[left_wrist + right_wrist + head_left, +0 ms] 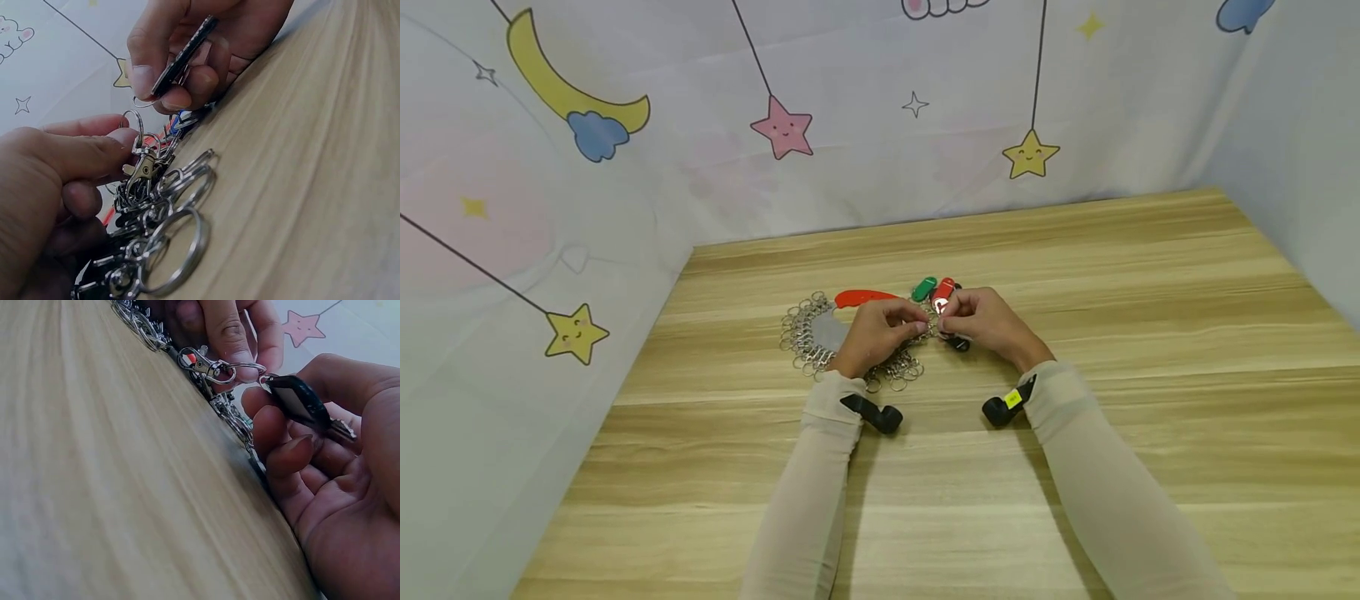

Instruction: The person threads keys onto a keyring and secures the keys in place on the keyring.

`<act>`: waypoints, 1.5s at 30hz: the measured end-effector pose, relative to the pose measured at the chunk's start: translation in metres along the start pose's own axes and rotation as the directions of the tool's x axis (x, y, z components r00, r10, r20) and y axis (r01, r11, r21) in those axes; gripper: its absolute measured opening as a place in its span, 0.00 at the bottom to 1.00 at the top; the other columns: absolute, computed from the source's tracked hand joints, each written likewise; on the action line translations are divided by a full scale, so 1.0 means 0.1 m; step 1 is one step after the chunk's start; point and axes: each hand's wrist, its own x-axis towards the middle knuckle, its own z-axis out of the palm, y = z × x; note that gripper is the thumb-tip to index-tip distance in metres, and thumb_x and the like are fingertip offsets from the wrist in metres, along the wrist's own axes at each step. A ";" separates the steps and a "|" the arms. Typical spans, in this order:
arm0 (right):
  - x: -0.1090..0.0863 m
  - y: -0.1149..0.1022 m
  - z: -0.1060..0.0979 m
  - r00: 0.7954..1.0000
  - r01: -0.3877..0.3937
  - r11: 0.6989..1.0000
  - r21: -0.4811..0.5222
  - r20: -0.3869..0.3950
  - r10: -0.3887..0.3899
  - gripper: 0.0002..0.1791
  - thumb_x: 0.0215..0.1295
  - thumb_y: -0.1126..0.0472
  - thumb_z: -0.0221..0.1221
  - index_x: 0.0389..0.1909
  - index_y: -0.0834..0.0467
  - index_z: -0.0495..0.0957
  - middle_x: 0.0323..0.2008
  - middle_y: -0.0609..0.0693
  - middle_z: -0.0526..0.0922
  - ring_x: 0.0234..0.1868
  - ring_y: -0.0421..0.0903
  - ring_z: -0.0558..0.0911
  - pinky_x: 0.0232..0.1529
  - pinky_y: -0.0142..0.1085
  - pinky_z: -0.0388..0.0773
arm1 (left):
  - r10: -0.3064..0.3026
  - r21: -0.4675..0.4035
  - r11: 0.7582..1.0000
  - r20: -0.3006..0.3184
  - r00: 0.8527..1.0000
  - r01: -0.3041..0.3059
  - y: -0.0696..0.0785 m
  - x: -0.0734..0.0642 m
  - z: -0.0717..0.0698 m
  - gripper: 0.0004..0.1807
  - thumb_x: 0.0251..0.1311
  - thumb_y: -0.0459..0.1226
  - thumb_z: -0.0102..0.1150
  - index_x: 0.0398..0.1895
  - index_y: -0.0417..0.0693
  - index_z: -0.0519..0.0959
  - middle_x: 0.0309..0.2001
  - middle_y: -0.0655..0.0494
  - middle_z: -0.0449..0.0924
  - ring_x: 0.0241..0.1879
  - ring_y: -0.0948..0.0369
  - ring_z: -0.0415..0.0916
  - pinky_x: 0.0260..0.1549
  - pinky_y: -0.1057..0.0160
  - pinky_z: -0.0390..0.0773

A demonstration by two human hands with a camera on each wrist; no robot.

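Observation:
My left hand [880, 329] pinches a metal split ring [137, 125] between thumb and forefinger. From this ring hangs a silver swivel clasp [206, 365]. Close on its right, my right hand [992, 325] holds a black key tag [300, 400] by its ring end, the fingertips nearly meeting those of the left. A metal key [342, 430] shows behind the tag. Whether the tag's thin ring passes through the split ring, I cannot tell. Below the left hand lies a grey plate [827, 331] with a red handle [861, 297], fringed by many clasps and rings [178, 250].
Beyond the right hand lie a green key tag [924, 288] and a red key tag [943, 292]; another black tag [957, 342] is partly under that hand. The wooden table [1150, 333] meets a printed curtain [865, 192] at the back.

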 end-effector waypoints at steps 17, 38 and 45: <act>0.01 -0.01 0.00 1.000 0.004 1.000 -0.005 0.017 -0.004 0.05 0.65 0.71 0.63 0.30 0.60 0.80 0.29 0.58 0.85 0.33 0.50 0.83 0.36 0.36 0.77 | 0.001 -0.027 1.000 0.029 1.000 0.000 0.01 0.02 0.02 0.04 0.64 0.33 0.68 0.39 0.48 0.88 0.37 0.60 0.84 0.30 0.61 0.79 0.32 0.62 0.76; 0.02 -0.02 0.04 1.000 -0.010 1.000 -0.028 -0.020 0.010 0.04 0.64 0.71 0.64 0.30 0.66 0.79 0.28 0.57 0.85 0.30 0.47 0.82 0.32 0.34 0.76 | -0.001 -0.103 0.995 0.022 1.000 0.003 0.00 0.02 0.04 0.03 0.62 0.28 0.68 0.34 0.43 0.87 0.33 0.57 0.83 0.27 0.62 0.75 0.28 0.65 0.73; 0.03 -0.02 0.06 0.999 -0.021 0.999 -0.045 -0.046 0.019 0.05 0.63 0.72 0.64 0.29 0.66 0.78 0.26 0.56 0.84 0.27 0.45 0.81 0.29 0.32 0.75 | 0.011 -0.109 0.994 0.026 1.000 -0.008 -0.01 0.02 0.03 0.03 0.61 0.27 0.68 0.34 0.41 0.86 0.33 0.55 0.83 0.28 0.62 0.76 0.30 0.65 0.75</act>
